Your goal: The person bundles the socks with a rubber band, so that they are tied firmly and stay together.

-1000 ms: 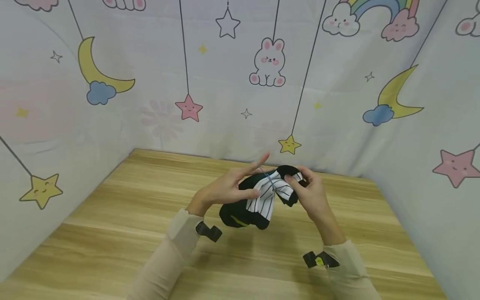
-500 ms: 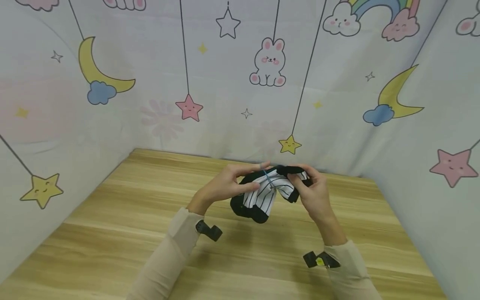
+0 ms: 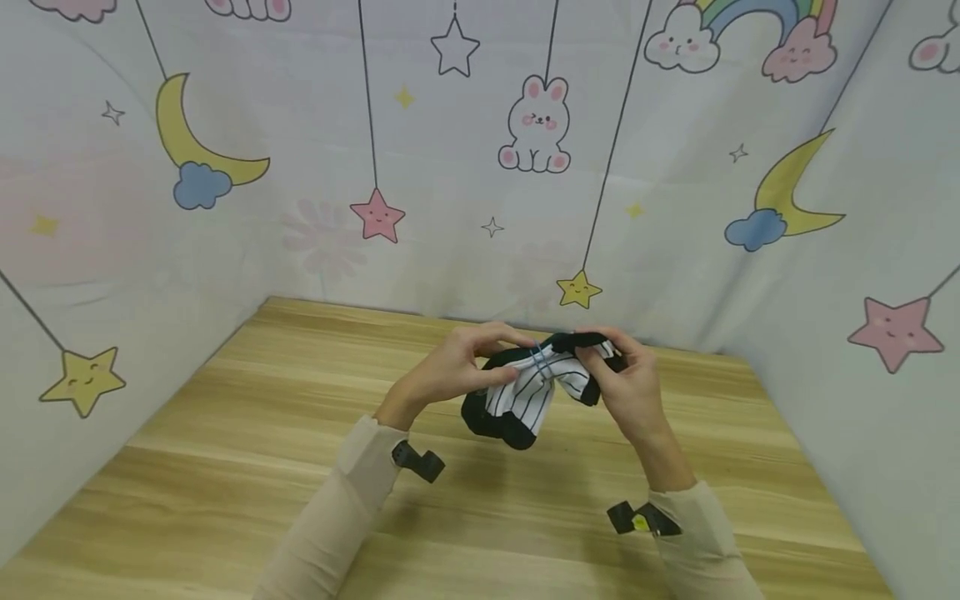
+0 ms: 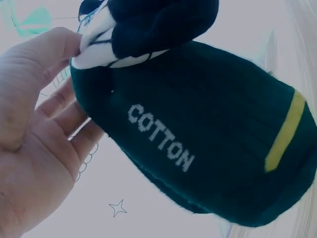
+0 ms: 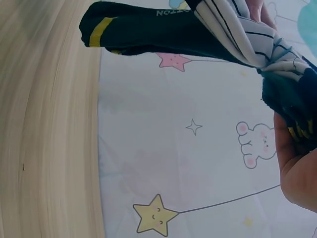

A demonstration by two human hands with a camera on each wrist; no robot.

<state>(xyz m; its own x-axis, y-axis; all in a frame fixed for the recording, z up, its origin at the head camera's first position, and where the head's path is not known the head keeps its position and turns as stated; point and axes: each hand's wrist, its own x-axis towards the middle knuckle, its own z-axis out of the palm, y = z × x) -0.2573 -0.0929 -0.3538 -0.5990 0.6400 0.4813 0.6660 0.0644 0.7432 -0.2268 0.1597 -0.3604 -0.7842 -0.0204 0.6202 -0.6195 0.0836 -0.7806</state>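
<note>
A bundle of socks is held above the table between two hands. White socks with dark stripes and black ends [image 3: 528,396] lie against dark green socks [image 4: 213,129] marked COTTON with a yellow band. Round the bundle's middle runs a thin blue rubber band [image 3: 540,358]. My left hand [image 3: 459,362] pinches the bundle left of the band, thumb on the striped side, fingers partly hidden behind. On the other side, my right hand [image 3: 628,382] grips the shorter end with its thumb in front; its other fingers are mostly hidden behind the fabric.
A wood-grain table [image 3: 247,467] lies beneath the hands. Pale printed curtain walls [image 3: 465,267] with stars, moons and a rabbit enclose its back and sides. Small black devices [image 3: 418,461] are strapped at both wrists.
The left index finger, earlier raised with the rubber band stretched over it, has come down. The band now lies close round the socks. The socks' left end has turned, hiding the yellow stripe in the head view.
</note>
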